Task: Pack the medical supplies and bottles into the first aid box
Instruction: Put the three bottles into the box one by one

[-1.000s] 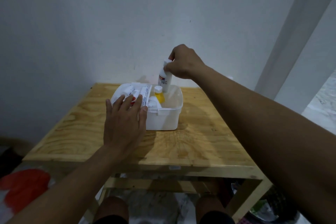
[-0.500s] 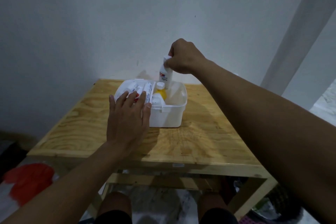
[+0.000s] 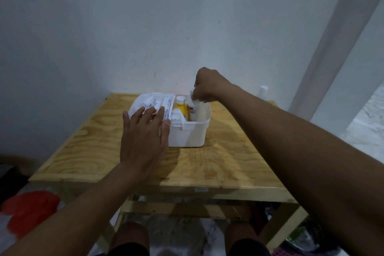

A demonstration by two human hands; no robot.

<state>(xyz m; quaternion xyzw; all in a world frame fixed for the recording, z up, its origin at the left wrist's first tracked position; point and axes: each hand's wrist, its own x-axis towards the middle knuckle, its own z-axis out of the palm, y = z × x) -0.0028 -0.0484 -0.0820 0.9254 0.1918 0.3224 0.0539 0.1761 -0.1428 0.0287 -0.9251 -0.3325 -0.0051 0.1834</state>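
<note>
A white first aid box [image 3: 193, 133] stands on the wooden table [image 3: 218, 151]. My right hand [image 3: 205, 85] grips the top of a white bottle marked 70% [image 3: 192, 110], which stands upright inside the box's right part. Beside it are a yellow bottle [image 3: 180, 107] and a small white bottle [image 3: 176, 116]. White tubes and packets [image 3: 166, 106] fill the left part. My left hand [image 3: 143, 137] lies flat with spread fingers against the box's front left corner, fingertips on the supplies.
Another white bottle [image 3: 262, 90] stands at the table's far right edge, behind my right arm. A pale wall is close behind the table. A red object [image 3: 29, 210] lies on the floor at the left, and my knees are under the table's front edge.
My right hand has lowered the 70% bottle from above the box down into its right part. My left hand has stayed on the box.
</note>
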